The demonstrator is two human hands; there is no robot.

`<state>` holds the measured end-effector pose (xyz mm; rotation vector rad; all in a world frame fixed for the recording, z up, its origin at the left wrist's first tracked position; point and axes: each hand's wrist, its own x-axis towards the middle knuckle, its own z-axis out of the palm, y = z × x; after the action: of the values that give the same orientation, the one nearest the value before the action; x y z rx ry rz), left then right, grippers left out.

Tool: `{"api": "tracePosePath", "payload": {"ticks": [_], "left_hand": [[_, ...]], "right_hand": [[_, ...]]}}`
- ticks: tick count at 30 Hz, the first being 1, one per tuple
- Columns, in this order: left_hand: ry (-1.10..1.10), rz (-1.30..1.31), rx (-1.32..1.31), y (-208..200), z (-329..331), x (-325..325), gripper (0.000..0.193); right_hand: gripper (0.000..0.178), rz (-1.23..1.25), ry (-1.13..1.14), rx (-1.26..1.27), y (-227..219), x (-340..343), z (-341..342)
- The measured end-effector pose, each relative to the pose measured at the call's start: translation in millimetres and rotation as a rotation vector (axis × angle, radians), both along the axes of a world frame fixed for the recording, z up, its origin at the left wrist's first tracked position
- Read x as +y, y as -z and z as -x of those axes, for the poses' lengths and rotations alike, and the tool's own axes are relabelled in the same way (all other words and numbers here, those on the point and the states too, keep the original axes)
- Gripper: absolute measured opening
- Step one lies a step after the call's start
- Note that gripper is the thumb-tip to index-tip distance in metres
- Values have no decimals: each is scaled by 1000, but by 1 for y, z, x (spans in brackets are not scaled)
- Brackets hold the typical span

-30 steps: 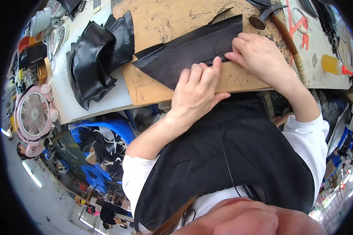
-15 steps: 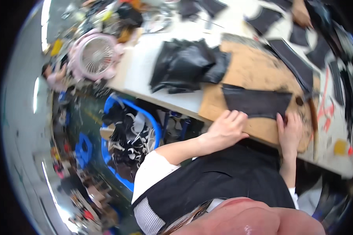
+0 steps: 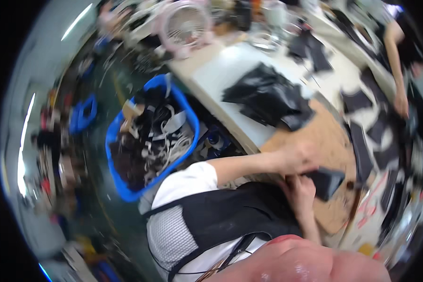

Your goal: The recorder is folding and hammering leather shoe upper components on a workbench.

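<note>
A dark leather-like piece (image 3: 325, 183), now looking folded or tilted, is at the near side of the brown board (image 3: 336, 214). My right hand (image 3: 301, 191) pinches its left end, fingers bent. Just beyond, my left hand (image 3: 300, 157) is curled and smeared by motion, its fingertips close to the piece's upper edge. What the left fingers hold, if anything, is hidden. A heap of shiny black sheets (image 3: 270, 96) lies past the hands on the white tabletop.
A blue tub (image 3: 115, 176) full of dark and white scraps stands on the floor at left. Beyond it are a pink fan (image 3: 183, 23) and clutter. Dark cut pieces (image 3: 360, 150) lie at right. Another person's arm (image 3: 398, 75) reaches in at far right.
My view has swung, shifting the table rightward. Both hands have come together at the dark piece, which lay spread flat before and now shows a smaller, folded or tilted shape.
</note>
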<state>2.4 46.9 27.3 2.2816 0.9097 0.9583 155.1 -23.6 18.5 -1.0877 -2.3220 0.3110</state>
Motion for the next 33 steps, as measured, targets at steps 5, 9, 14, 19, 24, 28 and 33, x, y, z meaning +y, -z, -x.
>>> {"api": "tracePosePath", "payload": {"ticks": [5,9,14,19,24,28,33], "left_hand": [[-11,-385,92,44,-13,-6,28],[-42,-595,374,45,-27,7,20],[-12,-454,211,37,-37,26,14],[271,582,11,-47,-5,51,32],[207,-940,138,-39,7,48,25],[153,-393,91,25,8,2,10],[-140,137,118,16,1,-23,13]], "right_hand": [[38,131,221,17,-2,19,-66],[32,40,225,-203,-2,47,-95],[14,-36,217,-165,1,64,-109],[14,-190,122,27,-48,69,-113],[14,-531,7,-143,-72,64,-96],[10,-86,198,-27,-4,16,-86],[18,293,385,117,-8,12,-78]]}}
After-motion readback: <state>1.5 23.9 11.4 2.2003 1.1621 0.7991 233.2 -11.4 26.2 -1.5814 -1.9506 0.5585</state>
